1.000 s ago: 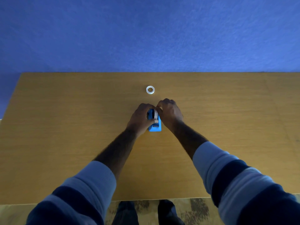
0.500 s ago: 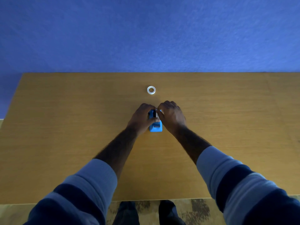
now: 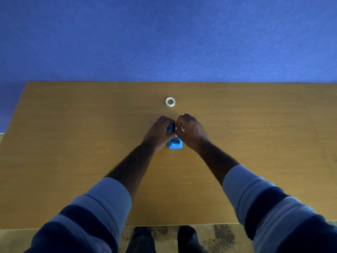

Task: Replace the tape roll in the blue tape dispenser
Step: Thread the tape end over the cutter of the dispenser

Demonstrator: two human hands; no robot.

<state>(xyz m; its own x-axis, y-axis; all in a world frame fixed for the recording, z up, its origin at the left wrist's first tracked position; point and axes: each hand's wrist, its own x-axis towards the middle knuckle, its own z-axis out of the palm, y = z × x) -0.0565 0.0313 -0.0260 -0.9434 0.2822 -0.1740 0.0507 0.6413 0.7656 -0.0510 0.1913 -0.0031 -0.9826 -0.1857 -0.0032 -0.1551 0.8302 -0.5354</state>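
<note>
The blue tape dispenser (image 3: 175, 143) stands on the wooden table (image 3: 73, 143), its cutter end toward me. My left hand (image 3: 158, 133) grips its left side. My right hand (image 3: 190, 131) is closed over its right side, fingertips pinched at the dark slot on top where the roll sits. What those fingertips hold is hidden. A whitish tape roll (image 3: 170, 101) lies flat on the table a short way beyond both hands, untouched.
A blue wall (image 3: 164, 42) rises right behind the table's far edge. The near table edge runs just above my shoes (image 3: 164, 240) and a patterned carpet.
My right hand has shifted slightly down and closer onto the top of the dispenser. The left hand keeps its grip. The loose roll has not moved.
</note>
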